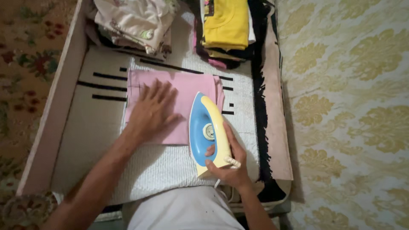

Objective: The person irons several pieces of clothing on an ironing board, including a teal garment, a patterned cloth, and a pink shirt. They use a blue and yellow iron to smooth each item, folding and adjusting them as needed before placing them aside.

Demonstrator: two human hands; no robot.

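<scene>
Left hand [152,111] lies flat, fingers spread, palm down on a folded pink cloth [187,91] in the middle of a low table padded with a white striped cover [170,168]; it grasps nothing. Right hand [228,164] is wrapped tight around the yellow handle of a blue-and-yellow iron [205,130], its tip over the cloth's right edge. Behind: a folded yellow garment [226,21] on a dark stack, pale printed clothes [132,19] beside it.
</scene>
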